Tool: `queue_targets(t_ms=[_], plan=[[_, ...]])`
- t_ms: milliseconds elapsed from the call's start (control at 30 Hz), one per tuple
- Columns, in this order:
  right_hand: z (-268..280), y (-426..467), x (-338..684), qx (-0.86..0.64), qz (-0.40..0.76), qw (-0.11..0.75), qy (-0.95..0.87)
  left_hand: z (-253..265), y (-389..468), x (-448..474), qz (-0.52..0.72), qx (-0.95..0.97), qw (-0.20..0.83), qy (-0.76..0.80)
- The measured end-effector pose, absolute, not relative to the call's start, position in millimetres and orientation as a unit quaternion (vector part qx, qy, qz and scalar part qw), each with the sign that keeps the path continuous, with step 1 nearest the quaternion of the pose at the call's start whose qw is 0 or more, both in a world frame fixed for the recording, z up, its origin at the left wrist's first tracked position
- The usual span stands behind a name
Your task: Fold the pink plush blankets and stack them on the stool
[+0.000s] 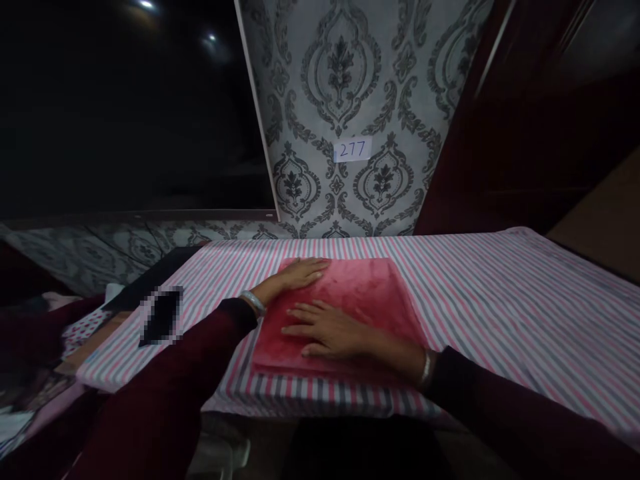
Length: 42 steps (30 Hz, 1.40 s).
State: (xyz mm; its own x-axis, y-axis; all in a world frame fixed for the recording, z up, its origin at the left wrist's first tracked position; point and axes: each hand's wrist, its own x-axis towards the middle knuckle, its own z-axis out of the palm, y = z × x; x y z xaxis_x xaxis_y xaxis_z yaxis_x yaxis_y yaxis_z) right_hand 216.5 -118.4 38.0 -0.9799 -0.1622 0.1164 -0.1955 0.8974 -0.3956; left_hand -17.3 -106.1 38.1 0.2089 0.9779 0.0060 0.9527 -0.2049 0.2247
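Observation:
A red, plush-looking folded cloth lies flat near the front edge of the table. My left hand rests on its far left part, fingers stretched out to the right. Nearer to me, my right hand lies flat on the middle of the cloth with its fingers spread and pointing left. Neither hand grips anything; both palms face down on the cloth. Beneath it is a striped tablecloth in pink, grey and white.
A dark object, blurred out in the picture, lies on the table's left side. Behind stand a large TV screen and a patterned wall with a paper marked 277. Piled fabrics sit at the left. Dark wooden furniture rises at the right.

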Motion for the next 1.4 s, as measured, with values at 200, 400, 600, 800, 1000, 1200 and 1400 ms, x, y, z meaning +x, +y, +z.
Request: queue_targets(t_ms=[200,400,600,800,1000,1200,1400], plan=[[1.5,-119.4,203.1,0.093,0.221,0.026,-0.970,4.1,-108.7,-28.3,0.066,0.724,0.066,0.683],[2.4,-118.5,206.2,0.087,0.229,0.014,-0.969,1.2,-90.1,-52.6,0.075,0.714,0.110,0.687],[1.1,-117.8,204.0,0.086,0.228,0.013,-0.970,-4.0,-75.2,-75.4,0.067,0.653,0.114,0.746],[1.0,-118.0,205.2,0.082,0.213,0.004,-0.974,12.1,-76.6,-77.4,0.064,0.598,0.048,0.798],[13.4,-127.6,202.3,0.102,0.187,0.017,-0.977,38.8,-125.9,-61.0,0.090,0.663,0.045,0.742],[4.0,-151.6,186.3,0.181,0.148,0.032,-0.972,7.2,-173.5,-27.8,0.112,0.724,0.055,0.678],[-15.0,-160.5,180.2,0.160,0.092,0.048,-0.982,-18.1,-178.7,-16.7,0.104,0.701,0.010,0.705]])
